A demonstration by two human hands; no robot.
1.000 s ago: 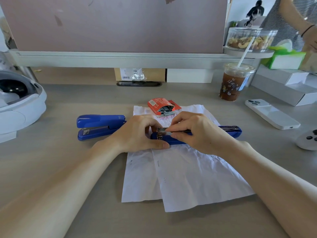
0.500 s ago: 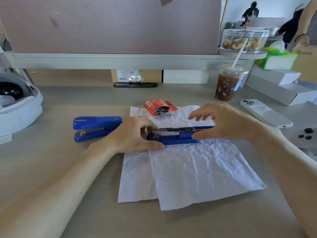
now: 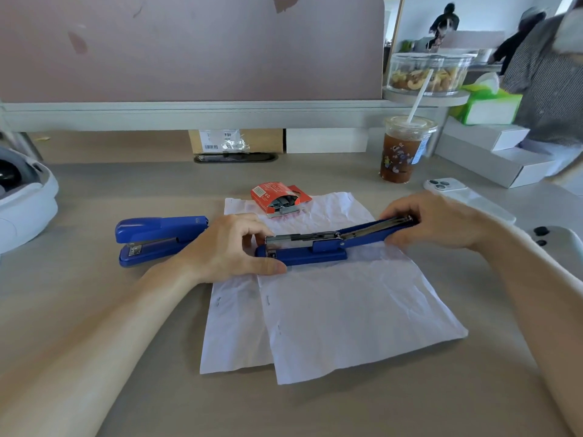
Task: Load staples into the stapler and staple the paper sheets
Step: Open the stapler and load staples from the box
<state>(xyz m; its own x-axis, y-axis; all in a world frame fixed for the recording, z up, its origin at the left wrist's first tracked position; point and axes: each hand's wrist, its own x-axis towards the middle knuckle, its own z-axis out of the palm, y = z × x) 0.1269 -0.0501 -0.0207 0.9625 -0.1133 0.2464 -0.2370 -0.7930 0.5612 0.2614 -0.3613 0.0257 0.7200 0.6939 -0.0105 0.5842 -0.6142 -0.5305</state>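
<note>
Blue stapler [image 3: 315, 250] lies opened out on the crumpled paper sheets [image 3: 340, 313] mid counter [image 3: 410, 405], metal staple channel exposed; left hand [image 3: 227, 247] grip clamped on its front end, thumb on the near side of the base, fingers behind; right hand [image 3: 441, 222] grip curled round the far end of the folded-out top arm; open red staple box [image 3: 277, 198] on the sheets' far edge; second stapler [image 3: 157, 236] closed, just left of the sheets

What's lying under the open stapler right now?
The open stapler rests on two overlapping crumpled paper sheets on the desk. The left hand grips its front end, the right hand its swung-back top. Paper directly beneath the base is hidden.
</note>
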